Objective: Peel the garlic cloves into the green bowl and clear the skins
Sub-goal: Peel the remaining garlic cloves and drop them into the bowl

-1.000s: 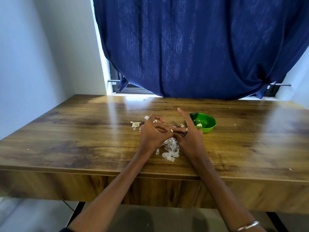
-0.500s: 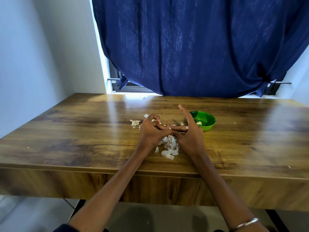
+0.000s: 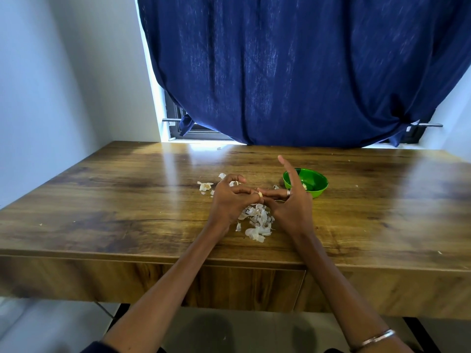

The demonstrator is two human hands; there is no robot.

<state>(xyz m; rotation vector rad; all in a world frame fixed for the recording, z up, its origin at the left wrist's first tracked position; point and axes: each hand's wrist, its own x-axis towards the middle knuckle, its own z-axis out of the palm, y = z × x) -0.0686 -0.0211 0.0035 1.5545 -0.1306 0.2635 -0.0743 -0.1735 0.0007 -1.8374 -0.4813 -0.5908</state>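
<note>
Both hands meet above a wooden table [image 3: 107, 205]. My left hand [image 3: 229, 200] has curled fingers and pinches a small pale garlic clove [image 3: 260, 194] at its fingertips. My right hand [image 3: 290, 207] touches the same clove with thumb and fingers, its index finger sticking up. A heap of white garlic skins [image 3: 257, 222] lies on the table under the hands. The green bowl [image 3: 314, 183] stands just behind my right hand, with a pale peeled clove [image 3: 304, 186] inside.
Loose garlic pieces and skins [image 3: 205, 186] lie behind my left hand. A dark blue curtain [image 3: 293, 72] hangs over the window beyond the table's far edge. A white wall stands at the left. The table's front edge runs under my forearms.
Both hands stay together over the skin heap, with only small finger shifts on the clove. The view tilted slightly.
</note>
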